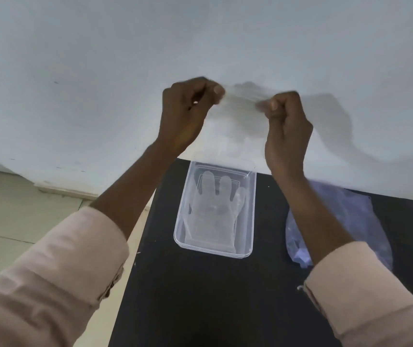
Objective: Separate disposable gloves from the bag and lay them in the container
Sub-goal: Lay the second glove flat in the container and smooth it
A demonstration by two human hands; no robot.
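Note:
I hold a thin clear disposable glove (238, 126) up in the air by its top edge. My left hand (187, 113) pinches one corner and my right hand (285, 128) pinches the other. The glove hangs down above the far end of a clear rectangular plastic container (179, 236) on the black table. Inside the container lies a flat clear glove (215, 211), fingers pointing away from me. A crumpled translucent bag (365, 221) lies on the table to the right of the container, partly hidden by my right forearm.
The black table (200, 296) stands against a white wall (100, 71). Its left edge borders a light tiled floor (12, 216). My pink sleeves fill the lower corners of the view.

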